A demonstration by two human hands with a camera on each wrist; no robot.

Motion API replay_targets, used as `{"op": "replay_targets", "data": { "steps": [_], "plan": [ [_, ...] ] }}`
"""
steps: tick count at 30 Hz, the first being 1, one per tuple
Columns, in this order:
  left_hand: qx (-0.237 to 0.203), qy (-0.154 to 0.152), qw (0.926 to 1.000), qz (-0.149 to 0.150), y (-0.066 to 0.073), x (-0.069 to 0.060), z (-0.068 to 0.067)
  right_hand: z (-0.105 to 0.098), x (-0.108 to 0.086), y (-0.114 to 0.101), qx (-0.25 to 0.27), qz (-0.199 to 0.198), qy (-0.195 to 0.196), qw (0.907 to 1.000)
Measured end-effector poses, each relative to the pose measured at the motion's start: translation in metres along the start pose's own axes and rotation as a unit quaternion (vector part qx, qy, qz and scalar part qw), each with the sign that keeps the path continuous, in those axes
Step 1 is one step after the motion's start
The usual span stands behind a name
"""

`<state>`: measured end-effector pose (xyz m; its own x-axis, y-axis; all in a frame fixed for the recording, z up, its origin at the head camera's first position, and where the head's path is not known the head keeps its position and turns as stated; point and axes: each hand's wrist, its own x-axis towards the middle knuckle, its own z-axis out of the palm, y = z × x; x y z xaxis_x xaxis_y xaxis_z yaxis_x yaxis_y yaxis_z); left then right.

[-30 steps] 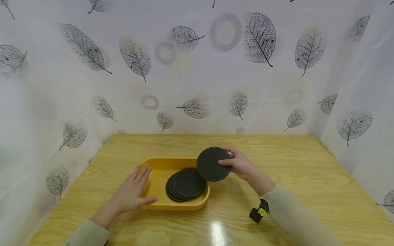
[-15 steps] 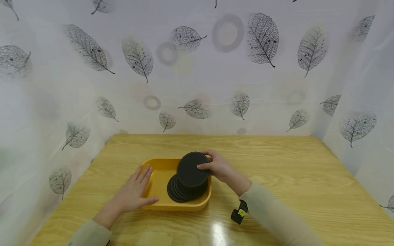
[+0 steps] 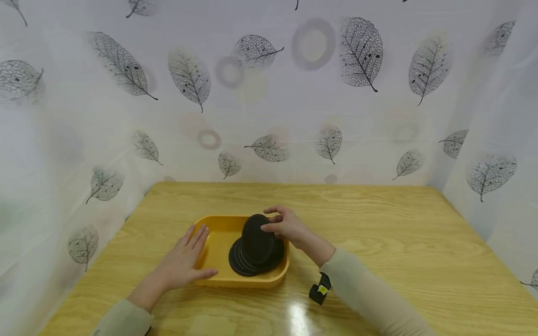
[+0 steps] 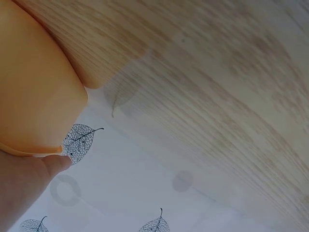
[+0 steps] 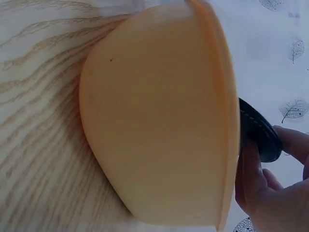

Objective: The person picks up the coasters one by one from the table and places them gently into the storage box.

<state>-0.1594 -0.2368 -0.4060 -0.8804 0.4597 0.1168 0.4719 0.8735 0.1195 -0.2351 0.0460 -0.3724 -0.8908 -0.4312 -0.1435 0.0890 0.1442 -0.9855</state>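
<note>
A black round coaster (image 3: 257, 242) with a stitched edge is pinched by my right hand (image 3: 292, 229), tilted steeply above the right part of a yellow tray (image 3: 216, 226). Under it, several more black coasters (image 3: 237, 263) lie in a slanted, overlapping stack inside the tray. My left hand (image 3: 178, 266) rests on the tray's left end with fingers straight and thumb over the near rim. From the right wrist, the held coaster (image 5: 263, 135) shows beyond the tray wall (image 5: 159, 116), thumb and fingers on opposite faces. In the left wrist view, part of the left hand (image 4: 24, 186) touches the tray (image 4: 38, 82).
A light wooden table (image 3: 378, 224) carries the tray near its middle left. White leaf-printed curtain (image 3: 286, 112) stands behind the table and along both sides. A black strap device (image 3: 319, 289) hangs at the right wrist.
My right hand has moved left with the coaster, from beside the tray's right end to over the stack, and the coaster has tipped steeper. The left hand keeps its place on the tray.
</note>
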Motion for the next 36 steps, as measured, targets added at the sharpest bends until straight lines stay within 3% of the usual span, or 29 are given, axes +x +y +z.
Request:
{"op": "replay_targets", "data": {
  "steps": [5, 14, 20, 26, 30, 36],
  "plan": [
    [-0.004, -0.002, 1.0, -0.001, 0.001, 0.001, -0.001, -0.005, -0.001, -0.004, -0.029, -0.023, 0.038, 0.9986],
    [-0.007, -0.009, 0.9999, 0.0, 0.002, 0.003, -0.001, -0.021, -0.008, -0.01, -0.026, -0.068, 0.065, 0.9952],
    [0.003, -0.001, 1.0, 0.0, 0.001, 0.007, -0.002, -0.039, -0.02, -0.014, -0.092, -0.102, 0.068, 0.9882],
    [0.018, -0.001, 0.9998, -0.011, 0.001, 0.006, -0.005, -0.06, -0.038, -0.009, -0.223, -0.147, 0.069, 0.9612],
    [0.029, 0.009, 0.9993, -0.021, 0.006, 0.003, -0.009, -0.073, -0.053, -0.003, -0.275, -0.166, 0.071, 0.9444],
    [-0.017, 0.039, 0.9985, -0.036, 0.022, 0.011, -0.018, -0.088, -0.076, 0.003, -0.369, -0.182, 0.099, 0.9063]
  ]
}}
